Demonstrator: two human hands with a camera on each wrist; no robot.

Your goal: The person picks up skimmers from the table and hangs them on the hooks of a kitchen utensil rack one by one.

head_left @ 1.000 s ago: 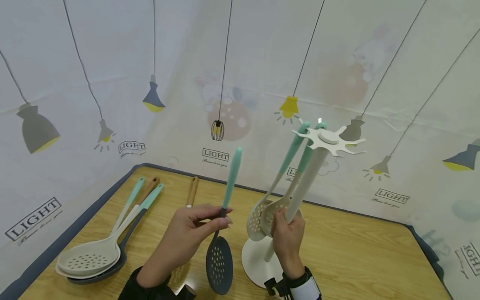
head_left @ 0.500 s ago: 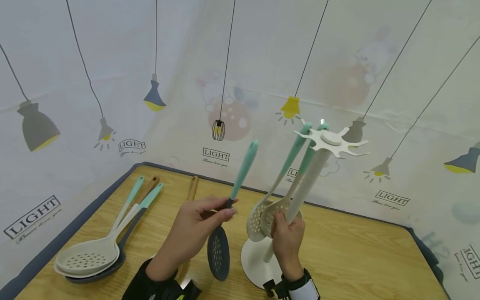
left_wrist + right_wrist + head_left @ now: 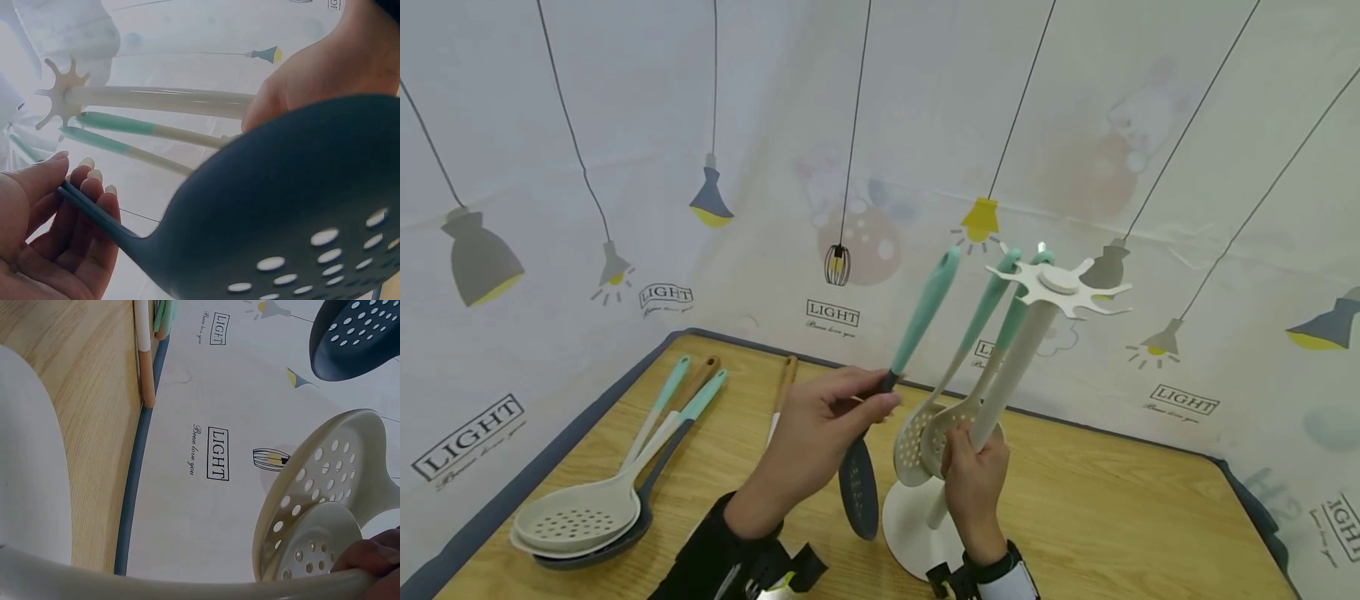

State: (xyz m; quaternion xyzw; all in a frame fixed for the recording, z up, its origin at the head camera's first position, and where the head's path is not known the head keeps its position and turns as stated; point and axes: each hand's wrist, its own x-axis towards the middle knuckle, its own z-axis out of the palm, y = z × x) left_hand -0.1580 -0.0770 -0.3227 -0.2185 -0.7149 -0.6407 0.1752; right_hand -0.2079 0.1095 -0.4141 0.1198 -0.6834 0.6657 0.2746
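My left hand (image 3: 820, 437) pinches a dark skimmer (image 3: 859, 492) between thumb and fingers, just below its mint handle. The handle leans up to the right and the perforated head (image 3: 300, 206) hangs low. My right hand (image 3: 977, 479) grips the post of a white utensil stand (image 3: 1026, 342), tilted to the right, with a round base (image 3: 917, 533). From its hooked top hang a cream skimmer (image 3: 912, 446) and a smaller cream perforated spoon (image 3: 943, 429), both mint-handled. The dark skimmer's handle tip is close to the hooks, left of the hanging handles, apart from them.
At the table's left lies a pile of utensils with a cream skimmer (image 3: 568, 517) on top and mint and brown handles pointing back. A brown-handled utensil (image 3: 786, 383) lies behind my left hand, partly hidden. A printed cloth wall stands behind the wooden table (image 3: 1112, 500).
My left hand has moved right and upward with the dark skimmer, whose handle now leans further right, nearer the stand's top. My right hand and the stand have stayed nearly still.
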